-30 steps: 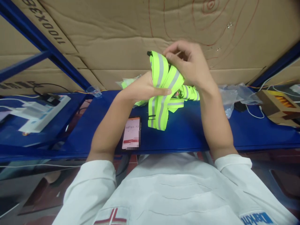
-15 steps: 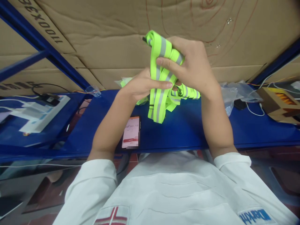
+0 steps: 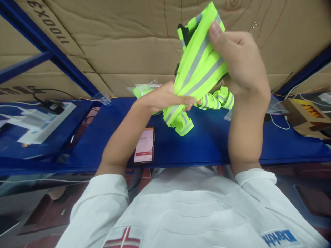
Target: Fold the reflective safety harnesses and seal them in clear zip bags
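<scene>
Both hands are closed on one bundle of neon-yellow reflective strap (image 3: 199,65), held up above the blue bench (image 3: 207,144) in front of the cardboard sheet (image 3: 116,44). The left hand (image 3: 165,98) pinches the lower part of the bundle between thumb and fingers, and a short folded tail hangs below it. The right hand (image 3: 243,65) is higher, its thumb pressed flat over the upper folds and its fingers wrapped behind, so the webbing runs at a slant between the two grips.

The strap looks light, soft and floppy. It bends wherever it is not held and will not keep a shape by itself. The grey stripes look smoother than the yellow weave and may slide under a loose grip. A flat pinch across the full width of several layers seems the surest hold. A dark piece at the top end is too hidden to identify.

At the far left of the bench lies a white power strip (image 3: 38,120). A phone (image 3: 144,148) lies face up by the left forearm. A bagged strap (image 3: 143,89) sits behind the left hand, and a loose strap (image 3: 219,100) lies below the right wrist. A cardboard box (image 3: 307,117) stands at the far right.
</scene>
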`<state>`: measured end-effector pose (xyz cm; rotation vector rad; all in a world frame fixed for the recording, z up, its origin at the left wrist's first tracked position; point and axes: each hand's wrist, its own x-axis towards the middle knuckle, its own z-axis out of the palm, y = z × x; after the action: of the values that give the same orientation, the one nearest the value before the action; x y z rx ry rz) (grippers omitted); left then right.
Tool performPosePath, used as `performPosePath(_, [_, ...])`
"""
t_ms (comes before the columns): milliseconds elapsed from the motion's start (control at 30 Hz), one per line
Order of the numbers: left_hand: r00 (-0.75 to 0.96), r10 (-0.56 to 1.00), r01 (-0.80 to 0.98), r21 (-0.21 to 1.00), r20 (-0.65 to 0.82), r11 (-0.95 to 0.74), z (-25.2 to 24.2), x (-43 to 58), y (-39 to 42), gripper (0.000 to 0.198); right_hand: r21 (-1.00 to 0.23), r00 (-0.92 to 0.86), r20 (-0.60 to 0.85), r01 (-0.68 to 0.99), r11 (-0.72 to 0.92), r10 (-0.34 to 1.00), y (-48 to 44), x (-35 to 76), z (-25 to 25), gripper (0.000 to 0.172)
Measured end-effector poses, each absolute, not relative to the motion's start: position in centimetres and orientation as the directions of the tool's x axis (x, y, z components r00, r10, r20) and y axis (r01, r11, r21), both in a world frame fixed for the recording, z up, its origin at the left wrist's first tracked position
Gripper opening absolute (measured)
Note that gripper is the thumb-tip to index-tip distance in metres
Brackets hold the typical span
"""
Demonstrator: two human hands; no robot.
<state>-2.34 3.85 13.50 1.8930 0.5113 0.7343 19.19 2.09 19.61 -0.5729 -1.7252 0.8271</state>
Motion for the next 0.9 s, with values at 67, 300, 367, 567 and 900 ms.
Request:
performPosePath(67, [0.752, 0.600, 0.055, 0.881, 0.272, -0.469, 14.1, -2.3, 3.3, 0.047, -0.850, -0.358, 0.512, -0.078, 0.521, 0.781, 3.1, 19.1, 19.2, 0.038])
performPosePath(300, [0.741, 0.576, 0.038, 0.836, 0.344, -0.548, 15.4, -2.9, 2.0, 0.045, -0.841, -0.382, 0.440, 0.142, 0.522, 0.812, 3.7, 17.6, 18.1, 0.040])
performPosePath(367, [0.703, 0.620, 0.041, 0.851, 0.348, -0.524, 15.5, -3.1, 2.0, 0.048, -0.818, -0.442, 0.394, 0.232, 0.527, 0.806, 2.7, 17.8, 18.4, 0.058])
performPosePath(567, [0.674, 0.620, 0.020, 0.829, 0.401, -0.559, 15.7, -3.1, 2.0, 0.049, -0.648, -0.617, 0.469, 0.245, 0.721, 0.632, 1.7, 18.1, 19.1, 0.033])
performPosePath(900, [0.736, 0.651, -0.053, 0.975, 0.185, -0.217, 14.6, -3.7, 2.8, 0.067, -0.617, -0.478, 0.594, 0.245, 0.747, 0.647, 2.1, 18.5, 19.3, 0.045])
